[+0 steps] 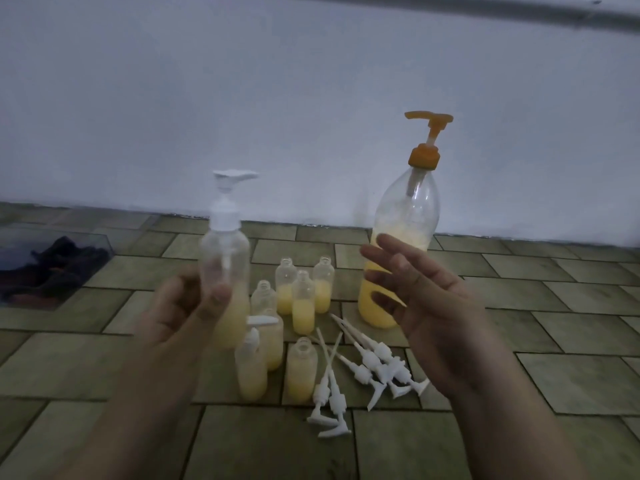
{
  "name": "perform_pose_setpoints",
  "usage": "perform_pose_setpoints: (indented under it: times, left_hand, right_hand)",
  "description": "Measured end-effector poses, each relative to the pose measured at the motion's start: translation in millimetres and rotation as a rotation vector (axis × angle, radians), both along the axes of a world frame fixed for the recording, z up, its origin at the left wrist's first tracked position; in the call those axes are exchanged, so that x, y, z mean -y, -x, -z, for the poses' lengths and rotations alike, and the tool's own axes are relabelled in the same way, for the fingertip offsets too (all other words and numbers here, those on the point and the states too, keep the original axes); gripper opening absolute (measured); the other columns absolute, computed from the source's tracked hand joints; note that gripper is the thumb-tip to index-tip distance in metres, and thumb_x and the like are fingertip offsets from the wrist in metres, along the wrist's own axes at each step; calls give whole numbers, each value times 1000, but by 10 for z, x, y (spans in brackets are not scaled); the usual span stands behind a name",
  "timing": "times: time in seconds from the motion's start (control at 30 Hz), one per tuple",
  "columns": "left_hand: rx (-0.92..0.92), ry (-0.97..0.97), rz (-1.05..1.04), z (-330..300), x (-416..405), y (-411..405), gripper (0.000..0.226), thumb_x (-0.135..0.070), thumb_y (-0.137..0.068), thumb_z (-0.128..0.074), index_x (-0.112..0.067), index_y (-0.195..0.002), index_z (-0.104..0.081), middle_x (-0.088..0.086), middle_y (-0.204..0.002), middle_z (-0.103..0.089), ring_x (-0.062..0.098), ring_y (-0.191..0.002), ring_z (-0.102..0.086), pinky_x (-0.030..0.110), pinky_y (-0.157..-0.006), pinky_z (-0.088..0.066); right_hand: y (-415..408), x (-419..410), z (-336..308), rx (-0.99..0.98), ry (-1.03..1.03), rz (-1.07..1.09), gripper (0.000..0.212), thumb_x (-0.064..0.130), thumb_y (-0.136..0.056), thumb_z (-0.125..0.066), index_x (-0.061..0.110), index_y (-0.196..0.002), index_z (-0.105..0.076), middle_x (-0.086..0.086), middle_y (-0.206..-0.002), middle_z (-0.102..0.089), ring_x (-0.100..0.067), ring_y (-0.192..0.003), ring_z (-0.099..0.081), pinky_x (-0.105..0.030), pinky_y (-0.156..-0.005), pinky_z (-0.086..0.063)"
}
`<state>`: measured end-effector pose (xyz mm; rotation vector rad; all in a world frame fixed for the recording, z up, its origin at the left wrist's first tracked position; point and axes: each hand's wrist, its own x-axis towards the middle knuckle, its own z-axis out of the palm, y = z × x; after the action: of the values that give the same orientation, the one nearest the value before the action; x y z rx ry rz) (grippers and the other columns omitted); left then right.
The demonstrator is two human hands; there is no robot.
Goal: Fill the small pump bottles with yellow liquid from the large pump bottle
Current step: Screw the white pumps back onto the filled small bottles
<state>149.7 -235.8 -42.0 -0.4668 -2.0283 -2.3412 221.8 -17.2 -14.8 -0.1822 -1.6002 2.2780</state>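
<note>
Your left hand grips a capped small pump bottle.
Your right hand hovers spread before the large pump bottle.

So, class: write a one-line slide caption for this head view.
Left hand holds a capped small bottle; right hand open before the large bottle.

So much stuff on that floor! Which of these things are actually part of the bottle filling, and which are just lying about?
Part of the job:
- large pump bottle with the orange pump
- small capped bottle, held in the left hand
- small bottles standing on the floor, most uncapped
- loose white pumps
- right hand, open, holding nothing

Just lying about:
- dark clear box of dark things, far left
</note>
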Motion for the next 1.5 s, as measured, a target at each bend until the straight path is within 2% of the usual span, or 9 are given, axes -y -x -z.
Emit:
perform_pose_setpoints:
  times: [0.17, 0.5, 0.63, 0.77, 0.87, 1.0, 1.13, 1.3, 1.5]
  left_hand:
    - [62, 222, -190, 358, 193, 330, 30, -26, -82, -63, -28, -110, -53, -5, -98, -64, 12, -90, -61, 28, -65, -46]
    - [221, 556, -182, 986, 173, 440, 22, -34, -83, -65, -26, -100, -52, -5, -96, -60, 15, -89, -58, 38, -72, -49]
    - [176, 576, -130, 971, 115, 438, 13, -40, -84, -60, -34, -91, -50, -12, -93, -59, 14, -91, -58, 32, -68, -46]
    - [218, 546, -215, 1021, 152, 381, 46, -20, -81, -69, -25, -121, -46, -2, -110, -55, 19, -97, -55, 34, -70, -45]
    - [12, 508, -365, 1036, 133, 22, 41, -19, -70, -64, -45, -99, -51, 3, -89, -58, 24, -74, -56, 33, -63, -46]
    - [-267, 573, -140, 1116, -164, -394, 42, -33, -68, -62, -59, -97, -46, -15, -83, -58, 3, -69, -56, 10, -61, -44]
    - [-271, 544, -41, 1231, -446, -456, 59, -22, -77, -72, -49, -118, -38, -24, -119, -49, -5, -105, -52, 11, -87, -44]
    - [-170, 590, -82, 1258, -629, -462, 86, -21, -82, -69, -33, -140, -7, -14, -135, -28, 3, -124, -34, 19, -100, -33]
    - [-75, 618, -125, 1272, -751, -417, 91, -21, -85, -65, -19, -149, -1, 3, -155, -12, 18, -141, -19, 28, -112, -21]
  right_hand:
    - [-158, -162, 234, 94, 61, 150, 82, 44, -26, -93, 19, -101, -73, -4, -109, -71, -14, -88, -69, -35, -86, -44]
    - [-240, -175, 641, 364, 19, 242, 35, 2, -62, -71, 7, -97, -70, -8, -91, -74, -15, -78, -69, -25, -68, -48]
    - [-179, -59, 853, 532, -304, 244, 19, 2, -78, -72, 17, -90, -71, 1, -82, -74, -12, -77, -68, -14, -59, -47]
    - [-70, 161, 1176, 661, -1019, 181, 15, 25, -85, -64, 22, -99, -66, 12, -85, -63, -1, -80, -58, -12, -67, -45]
    - [21, 326, 1276, 678, -1236, 109, 22, 41, -90, -53, 24, -102, -59, 8, -98, -57, -6, -89, -52, -18, -77, -42]
    - [79, 387, 1284, 717, -1262, 50, 22, 42, -94, -46, 25, -100, -58, 3, -107, -58, -12, -99, -53, -27, -86, -45]
    - [56, 380, 1274, 735, -1216, 53, 24, 41, -93, -50, 31, -72, -44, 1, -100, -59, -14, -93, -55, -28, -82, -47]
    - [20, 313, 1321, 736, -1121, 202, 19, 45, -86, -59, 26, -89, -56, 10, -83, -57, -4, -78, -53, -11, -56, -33]
    - [-135, 142, 1174, 591, -998, 329, 11, 30, -83, -66, 23, -92, -65, 17, -70, -56, 7, -62, -52, -5, -53, -39]
